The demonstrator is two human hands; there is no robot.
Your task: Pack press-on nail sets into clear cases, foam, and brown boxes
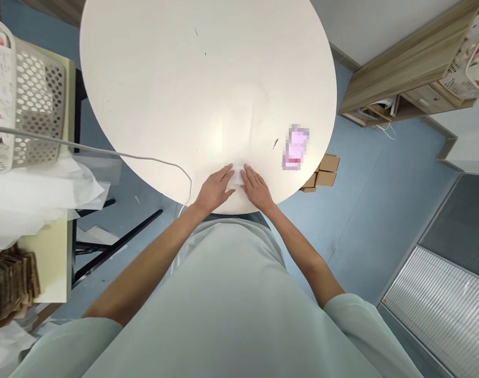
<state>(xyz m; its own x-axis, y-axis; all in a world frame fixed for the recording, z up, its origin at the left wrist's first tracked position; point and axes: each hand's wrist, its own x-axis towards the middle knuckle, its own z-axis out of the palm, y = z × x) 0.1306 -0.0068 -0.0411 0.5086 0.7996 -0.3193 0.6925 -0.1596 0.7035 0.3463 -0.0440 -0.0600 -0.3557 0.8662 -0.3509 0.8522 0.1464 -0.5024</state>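
Note:
A small white piece, which looks like thin paper or film [236, 175], lies on the white round table [176, 89] close to its near edge. My left hand [215, 188] rests flat at the piece's left side, fingers stretched out and thumb apart. On the other side my right hand [257, 188] also lies flat, its fingertips touching the right edge of the piece. Both palms face down on the tabletop. The white piece blends with the table, so its full outline is hard to make out.
A pixelated pink phone-shaped item [296, 147] lies on the table's right. A white cable [156, 159] crosses the left edge beside my left forearm. A perforated basket [38, 100] stands on a side table at left. Cardboard boxes [326, 170] sit on the floor at right.

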